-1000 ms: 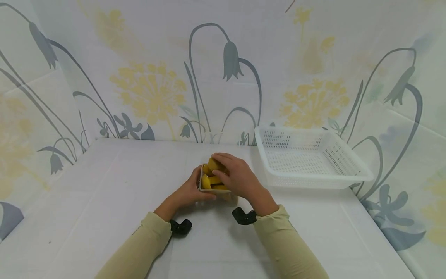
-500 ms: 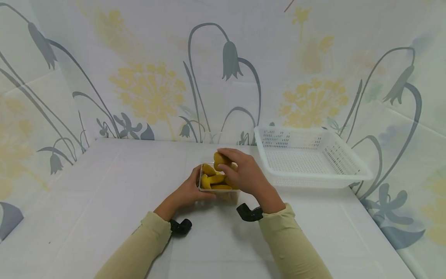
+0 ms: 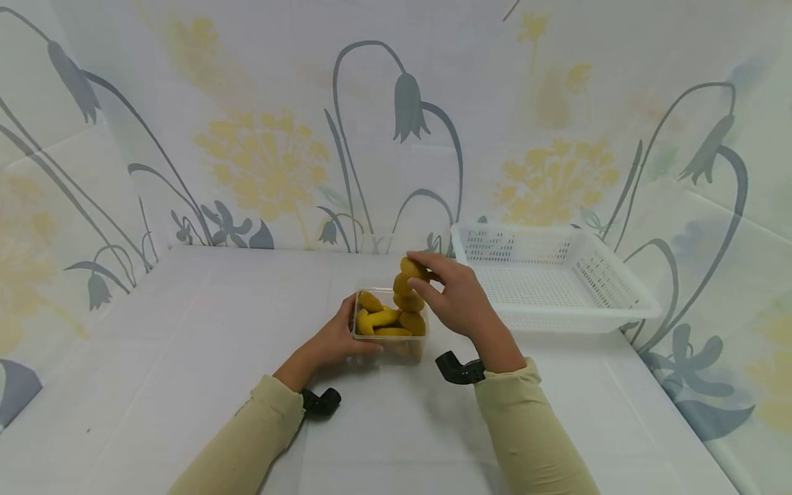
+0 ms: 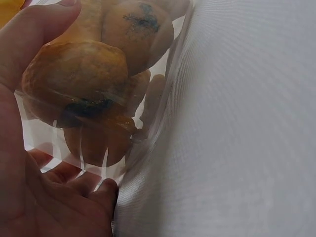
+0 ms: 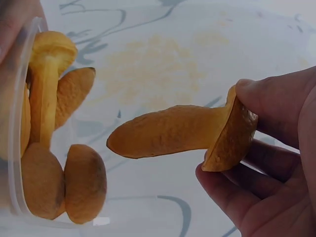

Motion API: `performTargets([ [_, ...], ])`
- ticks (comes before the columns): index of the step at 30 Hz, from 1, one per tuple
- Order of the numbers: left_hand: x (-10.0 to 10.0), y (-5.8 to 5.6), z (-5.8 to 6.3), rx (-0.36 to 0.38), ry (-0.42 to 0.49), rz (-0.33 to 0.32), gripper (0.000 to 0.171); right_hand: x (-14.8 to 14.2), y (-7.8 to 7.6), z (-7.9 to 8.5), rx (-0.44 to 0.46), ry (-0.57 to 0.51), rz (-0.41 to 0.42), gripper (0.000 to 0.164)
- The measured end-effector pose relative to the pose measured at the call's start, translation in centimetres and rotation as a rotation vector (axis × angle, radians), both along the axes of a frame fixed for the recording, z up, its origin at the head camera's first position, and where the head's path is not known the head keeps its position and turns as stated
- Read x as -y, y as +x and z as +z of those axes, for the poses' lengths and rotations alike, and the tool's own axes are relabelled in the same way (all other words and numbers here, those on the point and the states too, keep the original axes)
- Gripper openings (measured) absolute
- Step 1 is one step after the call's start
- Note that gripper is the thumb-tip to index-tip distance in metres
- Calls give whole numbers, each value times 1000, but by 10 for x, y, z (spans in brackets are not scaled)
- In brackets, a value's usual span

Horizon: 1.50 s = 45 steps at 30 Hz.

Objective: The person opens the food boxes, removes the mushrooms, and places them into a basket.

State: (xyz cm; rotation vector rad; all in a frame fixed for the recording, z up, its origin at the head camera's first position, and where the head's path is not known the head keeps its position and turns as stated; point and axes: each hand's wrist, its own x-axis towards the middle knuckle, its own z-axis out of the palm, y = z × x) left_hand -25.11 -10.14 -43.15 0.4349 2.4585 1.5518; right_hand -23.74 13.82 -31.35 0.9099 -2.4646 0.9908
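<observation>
My left hand (image 3: 334,338) grips the left side of a clear plastic box (image 3: 391,351) on the table, its thumb on the near side. Several yellow-brown mushrooms (image 3: 379,319) lie inside, with caps and stems at different angles. In the left wrist view, caps (image 4: 76,79) with dark patches press against the clear wall. My right hand (image 3: 460,294) pinches one mushroom (image 5: 168,132) by its cap between thumb and fingers. That mushroom's stem points toward the box in the right wrist view, and it is clear of the others there.
A white perforated plastic basket (image 3: 557,317) stands at the back right of the white-covered table (image 3: 204,357). Behind the table hangs a flower-printed cloth (image 3: 260,82). A black wrist device (image 3: 322,403) sits at the left wrist.
My right hand has lifted the mushroom up from the box and moved to the right. More of the box's contents show. My left hand and the box have stayed in place.
</observation>
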Motion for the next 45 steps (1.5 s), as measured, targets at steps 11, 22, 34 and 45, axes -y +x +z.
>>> performTargets([
  [11,0,1,-1,13,2,-1,117,-18,0,8,-4,-51,-55,40],
  [22,1,3,0,18,-16,-10,118,-38,0,15,80,-118,-115,44],
  [34,1,2,1,11,-23,-12,118,-64,-8,13,93,-166,-211,45],
  [45,0,0,1,27,-27,-14,117,-82,-11,11,113,-194,-288,47],
])
